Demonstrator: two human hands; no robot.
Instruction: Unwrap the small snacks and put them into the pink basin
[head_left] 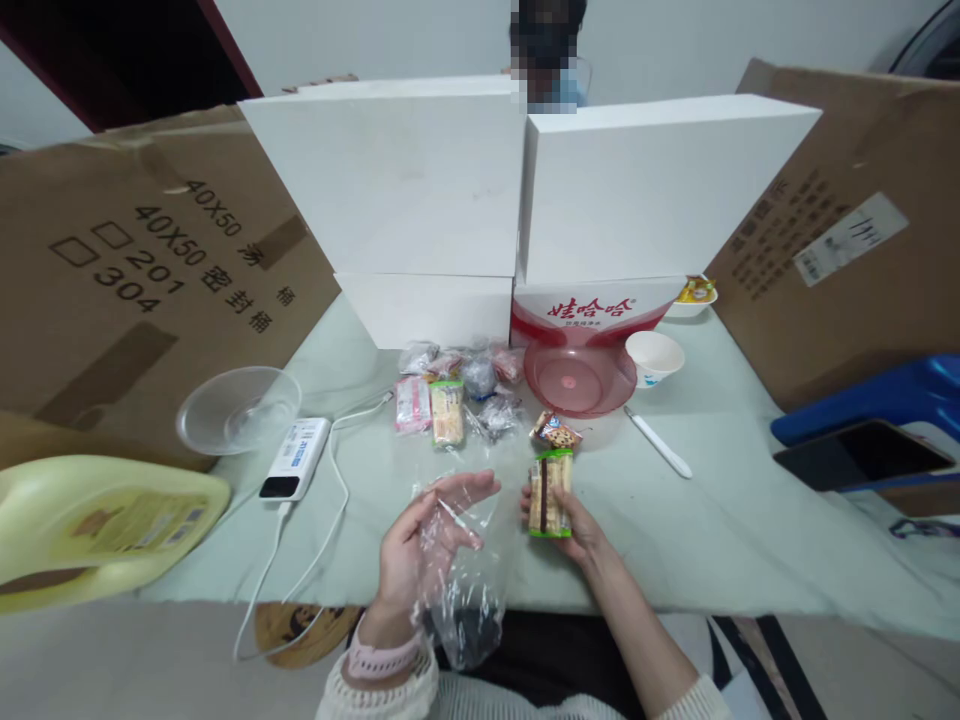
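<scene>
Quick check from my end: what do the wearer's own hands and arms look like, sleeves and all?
Both hands are ungloved. The left hand has a pale pink band at its wrist, just above a cream, openwork-looking knit cuff. The right hand shows no wristband; its forearm is bare down to a cream knit sleeve at the picture's bottom edge.
</scene>
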